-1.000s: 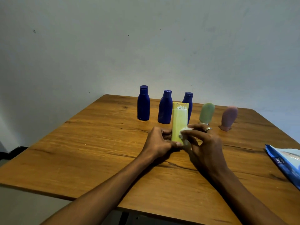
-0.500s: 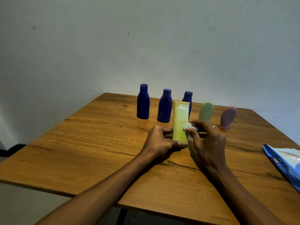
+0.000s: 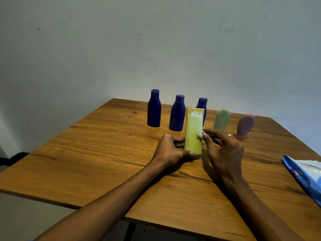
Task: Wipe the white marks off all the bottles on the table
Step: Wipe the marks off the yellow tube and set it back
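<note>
I see the left hand (image 3: 171, 150) gripping the yellow-green tube (image 3: 193, 134) low down, upright at mid-table (image 3: 86, 153). Right hand (image 3: 224, 150) pinches a white wad of tissue (image 3: 200, 134) against the tube's right edge. White marks (image 3: 196, 113) sit near the tube's top (crimp end up). Behind: three dark blue bottles (image 3: 154, 108), the rightmost partly blocked by the tube. Green tube (image 3: 221, 120) and pink tube (image 3: 245, 125) stand cap-down right of them, beyond the right hand. Blue wipes pack (image 3: 305, 173) at the right edge.
</note>
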`<state>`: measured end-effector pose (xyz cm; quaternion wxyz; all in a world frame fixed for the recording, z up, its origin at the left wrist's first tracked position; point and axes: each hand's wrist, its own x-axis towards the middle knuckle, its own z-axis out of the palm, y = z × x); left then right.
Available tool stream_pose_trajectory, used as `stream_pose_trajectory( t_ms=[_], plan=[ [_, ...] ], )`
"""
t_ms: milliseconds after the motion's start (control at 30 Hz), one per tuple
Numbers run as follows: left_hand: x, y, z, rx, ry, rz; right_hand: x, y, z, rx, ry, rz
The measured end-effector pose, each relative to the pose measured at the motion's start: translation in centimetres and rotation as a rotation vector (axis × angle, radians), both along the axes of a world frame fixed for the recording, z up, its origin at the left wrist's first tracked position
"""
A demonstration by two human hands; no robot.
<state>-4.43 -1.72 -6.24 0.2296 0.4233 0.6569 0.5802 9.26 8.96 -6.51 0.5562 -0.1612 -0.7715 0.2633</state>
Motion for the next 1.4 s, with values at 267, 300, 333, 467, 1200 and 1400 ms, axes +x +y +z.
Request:
stream_pose_trajectory(
  t_ms=[267,300,333,467,1200,1400],
  plan=[
    [-0.8,0.0,-0.1,0.013,-0.03,0.054,0.9,-0.4,-0.9,0.083,-0.304,0.135],
    [-0.8,0.0,-0.1,0.009,-0.032,0.055,0.9,-0.4,-0.9,0.069,-0.313,0.133],
    [-0.8,0.0,-0.1,0.008,-0.037,0.054,0.9,-0.4,-0.8,0.046,-0.307,0.131],
    [-0.5,0.1,-0.2,0.003,-0.029,0.01,0.6,0.4,-0.1,-0.063,-0.113,0.046],
    [-0.4,-0.2,-0.2,0.023,-0.075,-0.004,-0.9,-0.7,-0.7,0.157,-0.184,0.02],
    [-0.4,-0.2,-0.3,0.035,-0.02,0.027,-1.0,-0.9,-0.7,0.368,-0.306,0.076]
  ],
)
